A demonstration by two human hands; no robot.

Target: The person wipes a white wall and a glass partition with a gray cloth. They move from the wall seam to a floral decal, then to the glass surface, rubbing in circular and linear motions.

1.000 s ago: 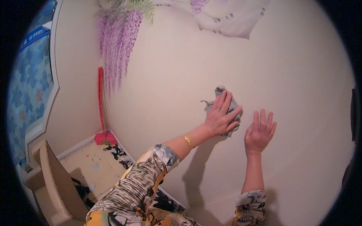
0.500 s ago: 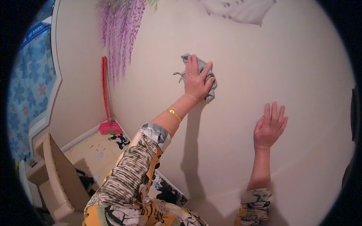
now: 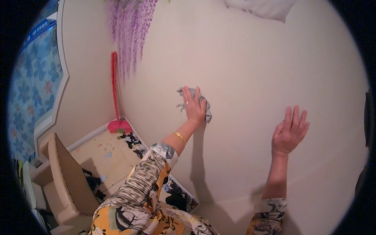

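My left hand presses a crumpled grey cloth flat against the pale wall. Its fingers point upward over the cloth, and parts of the cloth stick out on both sides. A ring and a gold bracelet are on that hand and wrist. Farther right, my right hand rests on the same wall, fingers extended and nothing in it. Both forearms come up from below in patterned sleeves.
Purple hanging flowers decorate the wall at upper left. In the corner stands a red-handled broom. A beige chair is at lower left, near a blue floral curtain. Dark scraps lie along the floor's edge.
My left hand has slid the cloth down the wall and slightly left. The view has shifted a little; my right hand stays against the wall with its fingers up.
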